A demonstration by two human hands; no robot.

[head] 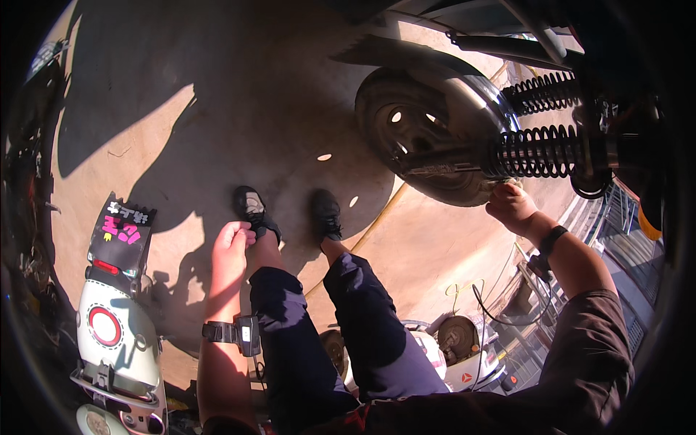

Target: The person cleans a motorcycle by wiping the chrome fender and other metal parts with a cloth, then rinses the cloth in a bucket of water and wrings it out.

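My right hand [512,206] is at the lower edge of a front wheel [380,117], just beside the fork leg. A bit of pale crumpled material, apparently a cloth [497,185], shows at its fingers, mostly hidden by the hand. The wheel has a black tyre and a shiny curved mudguard [478,98]. Two fork legs with black coil springs [535,152] run from it to the right. My left hand [231,243] hangs over the floor near my shoe, its fingers curled in with nothing visible in them.
A white scooter [117,326] with a black mudflap [120,231] stands at the lower left. Behind my legs is another white scooter [470,364] with a black cable [484,304]. Metal racks [625,261] line the right side. Sun patches and shadows cross the concrete floor [244,109].
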